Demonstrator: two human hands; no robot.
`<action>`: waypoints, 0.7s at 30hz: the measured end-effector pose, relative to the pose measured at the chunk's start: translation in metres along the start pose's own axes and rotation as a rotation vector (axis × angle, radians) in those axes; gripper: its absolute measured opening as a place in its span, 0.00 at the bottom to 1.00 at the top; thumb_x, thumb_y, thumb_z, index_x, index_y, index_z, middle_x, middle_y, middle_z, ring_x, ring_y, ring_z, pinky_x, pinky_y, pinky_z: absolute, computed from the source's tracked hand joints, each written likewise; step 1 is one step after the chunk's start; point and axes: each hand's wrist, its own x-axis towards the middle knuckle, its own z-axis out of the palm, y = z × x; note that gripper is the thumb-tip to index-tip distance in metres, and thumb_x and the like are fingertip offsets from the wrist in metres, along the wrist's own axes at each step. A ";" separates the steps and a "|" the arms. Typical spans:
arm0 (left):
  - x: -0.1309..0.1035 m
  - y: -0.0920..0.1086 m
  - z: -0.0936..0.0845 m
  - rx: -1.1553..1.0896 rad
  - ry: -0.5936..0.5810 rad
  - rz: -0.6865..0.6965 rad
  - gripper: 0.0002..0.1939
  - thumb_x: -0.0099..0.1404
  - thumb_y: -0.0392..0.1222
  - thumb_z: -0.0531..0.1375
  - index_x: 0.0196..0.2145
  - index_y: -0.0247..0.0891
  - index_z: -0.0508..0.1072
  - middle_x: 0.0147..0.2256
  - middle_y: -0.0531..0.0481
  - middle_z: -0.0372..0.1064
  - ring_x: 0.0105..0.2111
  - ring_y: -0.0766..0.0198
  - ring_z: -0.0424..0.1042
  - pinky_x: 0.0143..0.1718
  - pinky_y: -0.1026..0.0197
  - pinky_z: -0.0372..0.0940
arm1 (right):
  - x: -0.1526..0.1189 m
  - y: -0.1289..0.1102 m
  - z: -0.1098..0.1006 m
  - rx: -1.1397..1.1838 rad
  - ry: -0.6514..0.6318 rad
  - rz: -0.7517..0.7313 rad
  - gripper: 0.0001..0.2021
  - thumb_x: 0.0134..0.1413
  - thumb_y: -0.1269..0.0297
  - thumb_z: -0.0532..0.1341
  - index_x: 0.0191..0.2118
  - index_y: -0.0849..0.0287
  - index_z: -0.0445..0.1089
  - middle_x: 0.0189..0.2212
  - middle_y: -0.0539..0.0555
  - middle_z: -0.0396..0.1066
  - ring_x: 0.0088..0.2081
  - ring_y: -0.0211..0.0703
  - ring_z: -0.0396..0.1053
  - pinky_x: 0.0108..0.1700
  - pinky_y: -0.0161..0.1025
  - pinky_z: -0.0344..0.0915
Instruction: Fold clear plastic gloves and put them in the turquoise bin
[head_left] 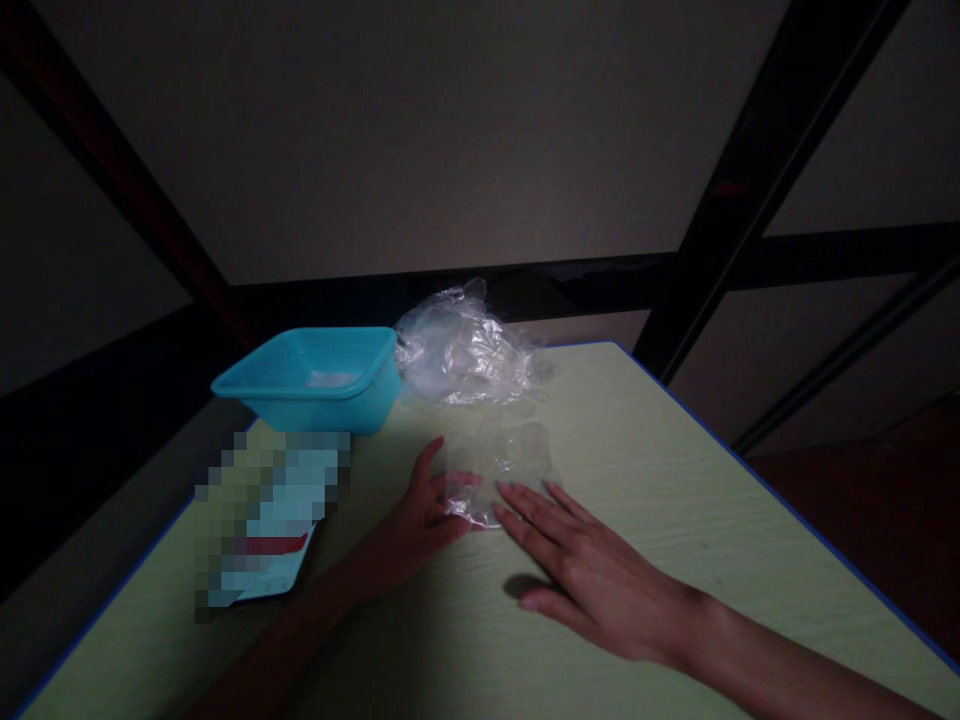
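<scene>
A small clear plastic bag (pixel 517 450) lies flat on the table in front of me. My right hand (pixel 577 560) rests palm down at its lower right, fingers stretched out over the near part. At the bag's left edge is my left hand (pixel 420 515), its fingers spread apart. Some of those fingers show through the film, so the plastic seems to lie over them; I see no pinch. Behind the bag sits a crumpled heap of clear plastic (pixel 472 350).
A turquoise plastic basin (pixel 322 410) stands at the back left, touching or close beside the heap. Nearer on the left lies a flat, phone-like object (pixel 285 550), mostly blurred out. The pale table (pixel 675 520) has a blue edge, with a panelled wall (pixel 450 150) behind.
</scene>
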 end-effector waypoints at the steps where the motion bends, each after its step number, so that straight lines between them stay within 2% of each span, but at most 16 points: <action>1: 0.000 0.002 0.000 0.001 0.002 -0.001 0.50 0.54 0.41 0.65 0.60 0.47 0.32 0.51 0.42 0.63 0.38 0.58 0.73 0.42 0.55 0.64 | 0.000 0.000 0.000 -0.001 -0.006 0.002 0.32 0.60 0.50 0.51 0.63 0.64 0.47 0.63 0.64 0.41 0.64 0.52 0.41 0.63 0.53 0.38; 6: -0.002 0.008 0.001 -0.017 0.058 -0.027 0.49 0.50 0.42 0.65 0.58 0.45 0.35 0.50 0.41 0.64 0.36 0.59 0.73 0.40 0.54 0.64 | -0.001 0.000 -0.001 0.001 -0.030 0.007 0.32 0.60 0.49 0.50 0.63 0.65 0.47 0.63 0.64 0.40 0.64 0.53 0.40 0.63 0.54 0.38; 11: -0.008 0.018 0.003 0.102 0.252 -0.080 0.49 0.45 0.39 0.64 0.58 0.43 0.38 0.46 0.43 0.65 0.26 0.66 0.71 0.31 0.60 0.64 | -0.001 0.000 0.000 -0.010 -0.031 0.007 0.32 0.60 0.49 0.49 0.63 0.64 0.46 0.63 0.64 0.40 0.64 0.52 0.39 0.63 0.55 0.37; 14: -0.010 0.022 0.005 0.180 0.344 -0.082 0.49 0.44 0.37 0.63 0.58 0.43 0.41 0.43 0.47 0.67 0.24 0.67 0.70 0.29 0.61 0.64 | -0.001 0.000 0.001 -0.003 -0.016 -0.001 0.32 0.60 0.50 0.49 0.63 0.65 0.46 0.63 0.64 0.40 0.64 0.52 0.39 0.63 0.55 0.37; 17: -0.011 0.022 0.006 0.227 0.378 -0.074 0.49 0.43 0.36 0.63 0.59 0.41 0.42 0.42 0.48 0.67 0.24 0.67 0.69 0.28 0.61 0.64 | -0.001 0.001 0.002 -0.011 -0.023 -0.005 0.32 0.61 0.50 0.48 0.63 0.65 0.46 0.63 0.64 0.40 0.64 0.52 0.38 0.63 0.55 0.37; 21: -0.012 0.024 0.003 0.245 0.361 -0.099 0.52 0.43 0.35 0.64 0.61 0.42 0.38 0.41 0.49 0.67 0.24 0.67 0.70 0.26 0.63 0.64 | -0.002 0.002 0.004 -0.001 0.004 -0.015 0.31 0.61 0.50 0.48 0.63 0.64 0.46 0.63 0.63 0.40 0.64 0.51 0.38 0.63 0.54 0.37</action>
